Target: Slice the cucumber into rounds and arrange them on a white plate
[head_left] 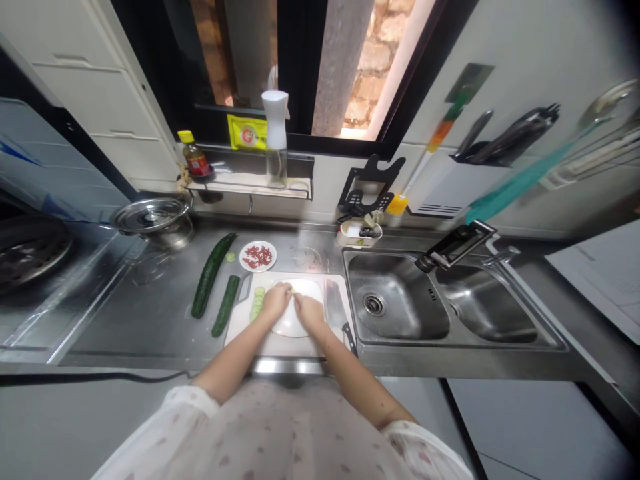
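Over a white plate (293, 325), my left hand (277, 301) and my right hand (309, 313) meet, fingertips pinched around a small pale green piece (294, 291) that looks like a cucumber slice. The plate rests on a white cutting board (240, 337). Left of the plate, a row of cucumber slices (257, 303) lies on the board. A knife (336, 303) with a black handle lies along the board's right side. Further left on the counter are a whole cucumber (213, 277), a cut length of cucumber (226, 307) and a small cucumber end (230, 257).
Behind the board stands a small plate (249, 247) of chopped red pieces. A double sink (400, 333) is on the right, with a sponge holder (360, 235) behind. A lidded steel pot (167, 233) stands back left. Above runs a shelf (295, 191) with bottles.
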The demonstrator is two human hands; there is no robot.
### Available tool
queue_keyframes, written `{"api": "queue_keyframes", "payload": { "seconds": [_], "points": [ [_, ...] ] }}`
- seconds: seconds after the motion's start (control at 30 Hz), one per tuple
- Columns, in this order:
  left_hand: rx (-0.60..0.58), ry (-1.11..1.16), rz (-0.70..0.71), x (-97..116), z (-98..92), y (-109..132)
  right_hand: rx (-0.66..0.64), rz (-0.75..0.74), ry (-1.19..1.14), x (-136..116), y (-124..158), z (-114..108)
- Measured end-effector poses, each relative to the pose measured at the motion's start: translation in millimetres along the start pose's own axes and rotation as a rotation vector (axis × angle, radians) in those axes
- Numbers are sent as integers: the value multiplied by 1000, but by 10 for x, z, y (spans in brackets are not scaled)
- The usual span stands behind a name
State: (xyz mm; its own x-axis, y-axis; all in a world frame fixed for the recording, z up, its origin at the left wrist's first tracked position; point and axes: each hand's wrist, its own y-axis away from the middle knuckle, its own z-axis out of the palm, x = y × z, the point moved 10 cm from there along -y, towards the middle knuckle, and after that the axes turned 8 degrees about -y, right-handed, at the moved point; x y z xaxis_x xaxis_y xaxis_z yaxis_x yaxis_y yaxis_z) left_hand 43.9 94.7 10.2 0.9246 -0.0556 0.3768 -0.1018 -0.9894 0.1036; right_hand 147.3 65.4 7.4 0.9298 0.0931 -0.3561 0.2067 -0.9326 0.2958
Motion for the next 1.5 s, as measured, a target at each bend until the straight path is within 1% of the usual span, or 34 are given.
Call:
{"api": "queue_keyframes", "payload": {
  "seconds": [0.43, 0.6, 0.9, 1.17, 1.3, 1.5],
  "points": [
    [2, -6, 14, 18, -37, -147, -2, 20, -8, 18, -132, -38],
    [-13, -6, 9, 21, -35, -160, -4, 29, -7, 30, -155, -41],
    [7, -12, 30, 42, -51, -164, 7, 28, -3, 37, -164, -46],
    [-30, 3, -17, 26, -42, -176, -2, 30, -12, 42, -179, -43],
    [-24, 24, -12, 25, -43, -178, 1, 31, -24, 39, -176, -55],
    [1, -14, 14, 56, -67, -146, 8, 23, -20, 29, -132, -81]
  ]
}}
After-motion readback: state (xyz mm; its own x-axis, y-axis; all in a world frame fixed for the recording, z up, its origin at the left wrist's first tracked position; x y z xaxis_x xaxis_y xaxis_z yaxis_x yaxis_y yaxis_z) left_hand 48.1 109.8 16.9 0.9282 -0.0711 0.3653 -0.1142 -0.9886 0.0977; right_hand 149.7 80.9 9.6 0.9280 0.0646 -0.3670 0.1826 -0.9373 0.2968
